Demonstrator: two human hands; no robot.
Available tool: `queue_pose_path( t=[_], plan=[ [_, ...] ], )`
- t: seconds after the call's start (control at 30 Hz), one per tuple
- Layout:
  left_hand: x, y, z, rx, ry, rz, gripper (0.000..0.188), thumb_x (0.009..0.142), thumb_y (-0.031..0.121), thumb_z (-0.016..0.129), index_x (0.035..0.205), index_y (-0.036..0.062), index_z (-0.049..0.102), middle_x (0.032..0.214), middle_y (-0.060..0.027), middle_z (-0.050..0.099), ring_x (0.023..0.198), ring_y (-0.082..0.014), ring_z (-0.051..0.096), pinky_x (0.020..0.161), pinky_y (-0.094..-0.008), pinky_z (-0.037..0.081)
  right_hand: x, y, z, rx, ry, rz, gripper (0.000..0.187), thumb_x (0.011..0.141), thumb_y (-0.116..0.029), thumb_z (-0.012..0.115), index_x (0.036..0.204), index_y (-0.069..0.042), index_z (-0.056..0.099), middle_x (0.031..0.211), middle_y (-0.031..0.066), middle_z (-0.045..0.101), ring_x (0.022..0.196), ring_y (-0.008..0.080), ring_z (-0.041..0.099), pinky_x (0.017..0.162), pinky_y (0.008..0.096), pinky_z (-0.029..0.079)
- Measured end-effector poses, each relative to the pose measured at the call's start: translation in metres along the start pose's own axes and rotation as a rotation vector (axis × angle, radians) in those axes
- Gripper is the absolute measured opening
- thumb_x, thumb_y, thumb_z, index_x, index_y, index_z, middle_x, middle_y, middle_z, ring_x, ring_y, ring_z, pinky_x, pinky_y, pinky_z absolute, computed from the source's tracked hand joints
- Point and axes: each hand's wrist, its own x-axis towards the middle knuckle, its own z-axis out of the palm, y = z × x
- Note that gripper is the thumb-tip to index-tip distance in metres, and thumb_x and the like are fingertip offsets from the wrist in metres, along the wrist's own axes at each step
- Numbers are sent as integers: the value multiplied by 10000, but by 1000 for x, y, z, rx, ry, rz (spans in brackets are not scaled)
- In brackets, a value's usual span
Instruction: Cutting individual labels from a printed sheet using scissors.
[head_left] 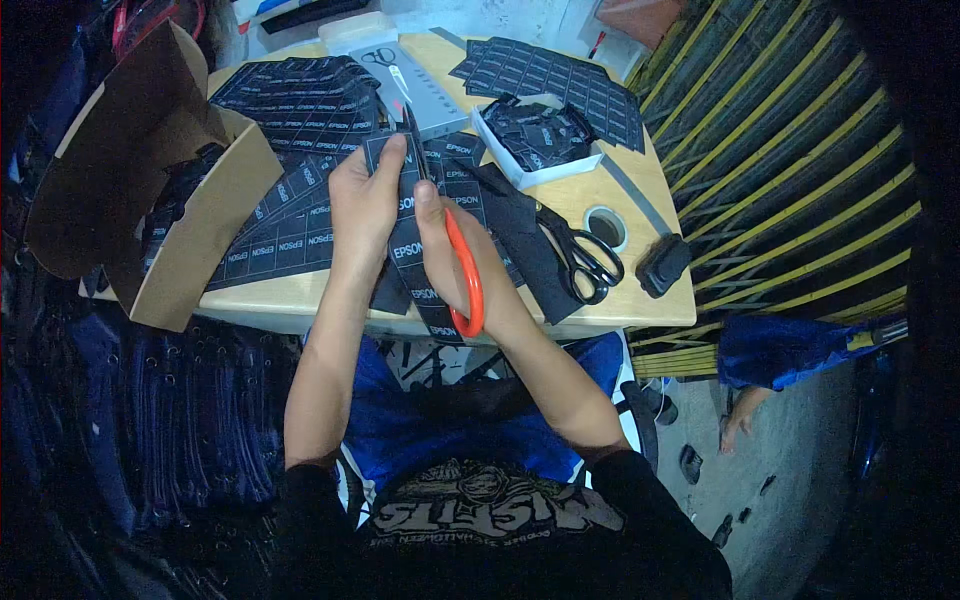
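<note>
My left hand [362,208] pinches a black fabric strip [405,258] printed with rows of white-outlined labels, its thumb on top near the upper end. The strip hangs down between my hands past the table's front edge. In my right hand [452,255] is a pair of scissors with an orange handle [467,280]; the fingers wrap round it, and the thumb lies along its upper part. The dark blades point away from me, beside the strip's upper end. Whether they touch the fabric I cannot tell. More printed black sheets [285,245] lie under and around my hands.
A cardboard box [210,240] stands open at the left. Beyond my hands lies a flat grey box [432,115] with scissors pictured. To the right are a white tray [545,178] of cut black pieces, black-handled scissors [590,270], a tape roll [606,228] and stacked sheets [560,85].
</note>
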Motion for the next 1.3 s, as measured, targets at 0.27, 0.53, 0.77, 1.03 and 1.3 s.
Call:
queue_pose_path(
  t=[0.27,0.53,0.77,1.03,1.3],
  plan=[
    [0,-1,-1,-55,-20,-17,199,894,182,577,868,2,658,754,8,621,633,-38,504,567,-201,399,3,5,-3,-4,60,-56,691,915,-612,249,817,23,500,665,125,496,612,199,468,606,342,416],
    [0,37,-46,-132,3,-36,226,891,221,593,948,6,635,786,-21,644,620,-39,555,548,-197,442,-15,-21,-54,603,22,179,630,857,-695,276,940,-105,480,649,2,478,471,31,336,418,175,246],
    [-45,64,-43,25,-374,85,200,864,168,631,951,-11,644,798,-9,640,660,-30,541,585,-185,443,-40,-31,-65,544,38,-72,320,857,-324,636,964,-57,497,727,17,540,567,55,451,492,196,357],
    [-62,68,-26,574,-589,283,346,771,220,717,643,-21,504,550,-26,391,563,-50,332,469,-275,310,-56,-33,-61,509,76,-162,298,793,-111,684,1012,-35,497,739,10,565,646,59,512,578,189,395],
    [-74,35,-36,161,-810,-122,143,781,86,706,781,-19,608,660,47,547,616,-3,451,509,-205,357,-72,-2,-71,455,146,-149,258,818,-7,608,1038,-27,474,754,3,535,651,54,482,574,208,393]
  ],
)
